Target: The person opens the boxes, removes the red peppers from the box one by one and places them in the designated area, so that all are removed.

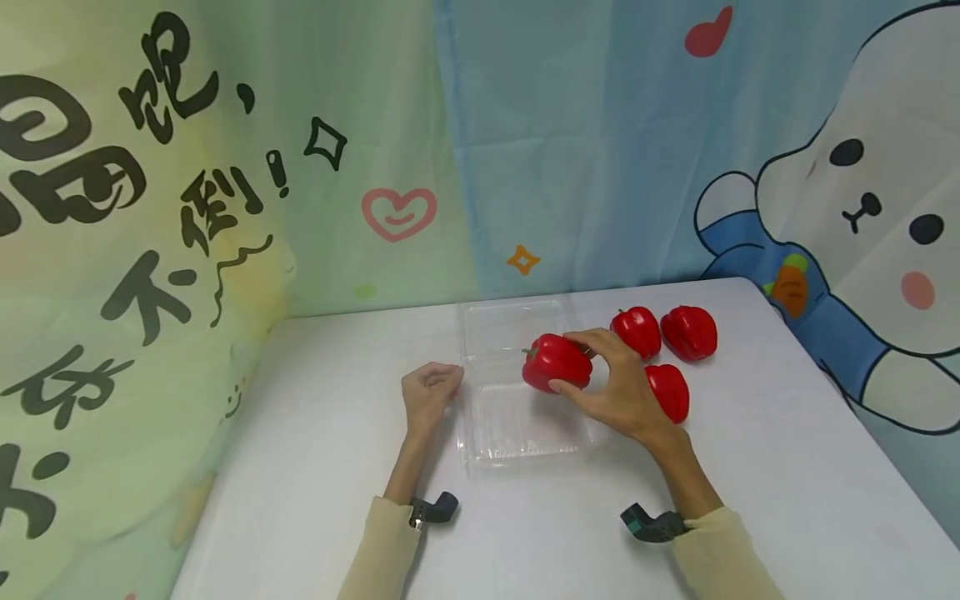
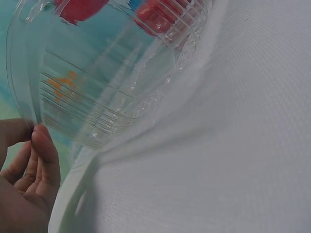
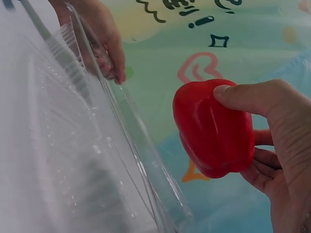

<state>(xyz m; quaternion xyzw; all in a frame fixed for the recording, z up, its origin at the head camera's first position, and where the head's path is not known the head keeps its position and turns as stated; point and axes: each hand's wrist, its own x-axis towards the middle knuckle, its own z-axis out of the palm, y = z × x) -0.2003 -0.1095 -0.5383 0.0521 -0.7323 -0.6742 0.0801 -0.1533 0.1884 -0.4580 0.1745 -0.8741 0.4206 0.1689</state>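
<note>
A clear plastic clamshell box (image 1: 517,425) lies with its lid raised at the middle of the table. My left hand (image 1: 432,393) pinches its left rim between thumb and index finger, as the left wrist view shows at the box edge (image 2: 29,97). Above the box, my right hand (image 1: 618,387) holds a red bell pepper (image 1: 557,363) with thumb and fingers around it, its green stem pointing left. In the right wrist view the pepper (image 3: 214,128) hangs apart from the box. Three other red peppers sit to the right, the nearest pepper (image 1: 670,393) partly behind my right hand.
Two of those peppers, one (image 1: 637,332) beside the other (image 1: 689,332), stand toward the back of the white table (image 1: 322,417). A printed curtain (image 1: 525,150) hangs along the table's back and left edges. Wrist cameras (image 1: 654,525) are strapped to both wrists.
</note>
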